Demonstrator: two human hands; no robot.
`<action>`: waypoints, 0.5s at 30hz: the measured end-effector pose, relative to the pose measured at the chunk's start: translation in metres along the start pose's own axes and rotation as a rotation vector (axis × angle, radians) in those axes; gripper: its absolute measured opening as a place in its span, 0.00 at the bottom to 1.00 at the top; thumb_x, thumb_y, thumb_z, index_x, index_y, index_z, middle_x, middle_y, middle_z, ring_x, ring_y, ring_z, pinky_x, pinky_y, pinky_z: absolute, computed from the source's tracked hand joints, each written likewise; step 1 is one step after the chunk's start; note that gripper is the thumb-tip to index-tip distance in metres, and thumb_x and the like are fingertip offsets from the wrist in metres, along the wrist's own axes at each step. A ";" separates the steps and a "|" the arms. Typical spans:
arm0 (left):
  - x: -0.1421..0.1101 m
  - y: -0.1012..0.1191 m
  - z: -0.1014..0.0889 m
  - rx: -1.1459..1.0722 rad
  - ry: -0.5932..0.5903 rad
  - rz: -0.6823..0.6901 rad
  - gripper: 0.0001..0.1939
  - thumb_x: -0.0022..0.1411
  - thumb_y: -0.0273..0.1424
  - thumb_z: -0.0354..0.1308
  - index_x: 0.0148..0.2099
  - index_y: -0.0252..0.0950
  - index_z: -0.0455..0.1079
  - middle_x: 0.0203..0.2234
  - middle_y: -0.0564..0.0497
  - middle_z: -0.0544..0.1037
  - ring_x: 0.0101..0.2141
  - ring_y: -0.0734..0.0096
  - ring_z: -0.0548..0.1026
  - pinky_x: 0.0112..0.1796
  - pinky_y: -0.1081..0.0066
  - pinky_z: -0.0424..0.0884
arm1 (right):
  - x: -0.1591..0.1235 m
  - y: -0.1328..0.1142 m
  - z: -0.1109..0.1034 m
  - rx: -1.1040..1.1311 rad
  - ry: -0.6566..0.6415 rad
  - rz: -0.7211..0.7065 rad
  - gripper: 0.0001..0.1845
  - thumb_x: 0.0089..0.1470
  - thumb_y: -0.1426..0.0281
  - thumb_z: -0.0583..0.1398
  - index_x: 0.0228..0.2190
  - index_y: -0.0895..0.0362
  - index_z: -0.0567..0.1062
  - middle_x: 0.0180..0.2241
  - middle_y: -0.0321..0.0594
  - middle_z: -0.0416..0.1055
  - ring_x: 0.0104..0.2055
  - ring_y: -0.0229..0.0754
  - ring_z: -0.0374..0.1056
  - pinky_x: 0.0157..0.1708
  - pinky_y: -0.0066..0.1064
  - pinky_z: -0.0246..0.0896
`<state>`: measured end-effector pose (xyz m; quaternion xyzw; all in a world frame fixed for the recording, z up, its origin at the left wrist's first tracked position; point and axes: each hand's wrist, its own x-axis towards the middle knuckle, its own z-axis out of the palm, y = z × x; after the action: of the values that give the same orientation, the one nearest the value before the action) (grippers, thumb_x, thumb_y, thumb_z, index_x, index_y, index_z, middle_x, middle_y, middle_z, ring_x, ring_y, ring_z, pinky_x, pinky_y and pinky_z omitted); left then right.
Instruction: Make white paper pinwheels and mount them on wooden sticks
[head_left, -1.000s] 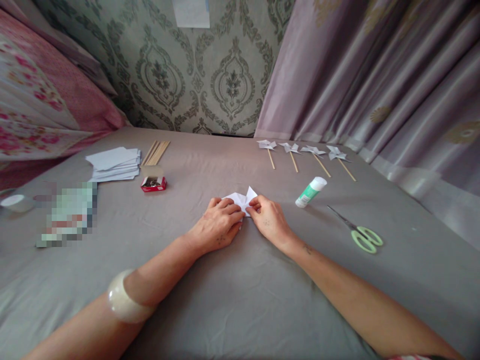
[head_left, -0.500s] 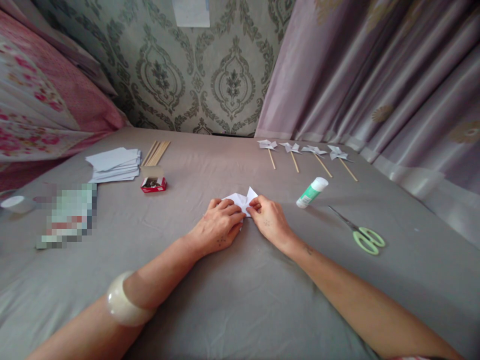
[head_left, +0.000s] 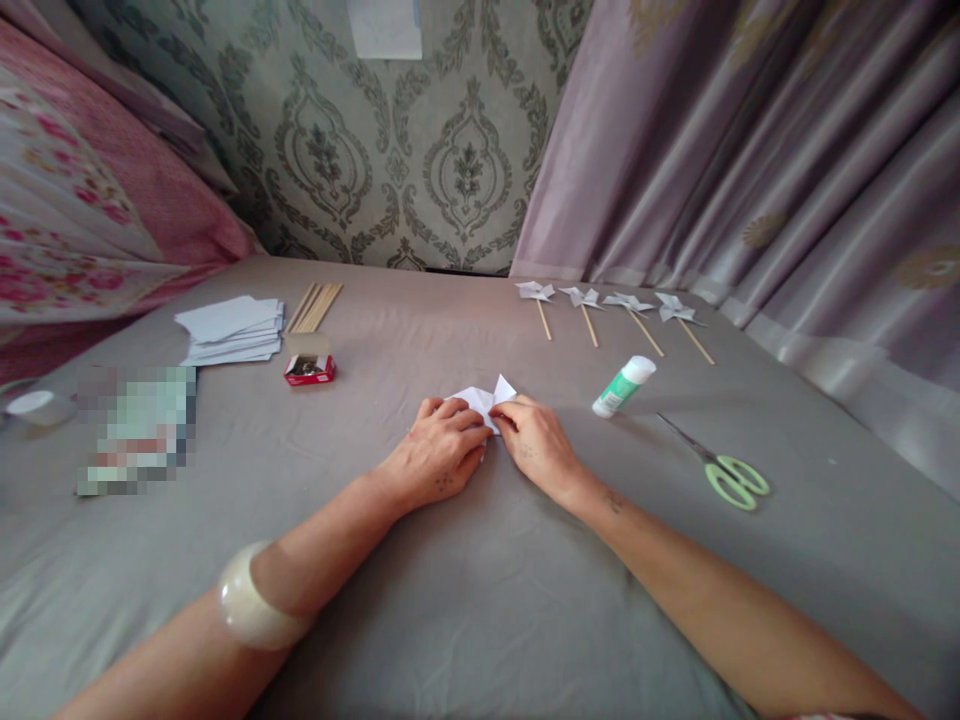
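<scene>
A white paper pinwheel [head_left: 472, 398] lies on the grey cloth between my two hands, one pointed flap standing up at its right. My left hand [head_left: 442, 445] presses down over its left and near side, fingers bent and closed on the paper. My right hand [head_left: 536, 435] pinches at its middle with thumb and forefinger. Whatever small thing may sit in that pinch is hidden. To the right of my right hand stand a glue stick [head_left: 624, 387] with a green label, tilted in view, and scissors [head_left: 720, 470] with light green handles.
Several finished paper pinwheels [head_left: 630, 303] on sticks lie at the back right. Back left are stacked white paper [head_left: 231, 335], wooden sticks [head_left: 315, 307] and an open red box [head_left: 309, 370] of small metal pieces. A blurred packet [head_left: 142, 430] and a white round object [head_left: 39, 407] lie far left.
My right fingers have shifted slightly left, onto the middle of the paper. My left hand stays in place, and the paper has barely moved.
</scene>
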<state>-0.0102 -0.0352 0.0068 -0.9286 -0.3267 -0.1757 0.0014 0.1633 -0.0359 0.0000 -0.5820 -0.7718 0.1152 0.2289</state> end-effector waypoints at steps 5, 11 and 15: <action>0.000 0.000 0.000 -0.006 0.001 0.006 0.12 0.64 0.30 0.49 0.44 0.38 0.74 0.39 0.46 0.78 0.46 0.59 0.69 0.46 0.58 0.59 | 0.000 -0.002 -0.001 -0.066 -0.059 0.020 0.15 0.61 0.72 0.52 0.41 0.58 0.78 0.40 0.47 0.75 0.41 0.42 0.70 0.41 0.28 0.59; 0.000 -0.001 -0.002 -0.023 -0.002 0.007 0.12 0.64 0.30 0.50 0.40 0.38 0.75 0.38 0.46 0.78 0.45 0.60 0.70 0.45 0.58 0.58 | 0.001 -0.004 -0.003 -0.146 -0.119 0.011 0.17 0.62 0.71 0.50 0.39 0.56 0.78 0.39 0.46 0.74 0.41 0.43 0.70 0.38 0.28 0.59; 0.001 -0.003 -0.006 -0.142 0.039 -0.030 0.11 0.62 0.29 0.51 0.37 0.39 0.76 0.38 0.48 0.80 0.44 0.62 0.71 0.45 0.60 0.58 | 0.002 -0.010 -0.011 -0.221 -0.142 -0.012 0.16 0.60 0.72 0.51 0.40 0.55 0.78 0.41 0.46 0.73 0.41 0.44 0.70 0.37 0.29 0.59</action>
<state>-0.0136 -0.0330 0.0118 -0.9178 -0.3272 -0.2167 -0.0604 0.1597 -0.0378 0.0149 -0.5895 -0.7974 0.0690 0.1089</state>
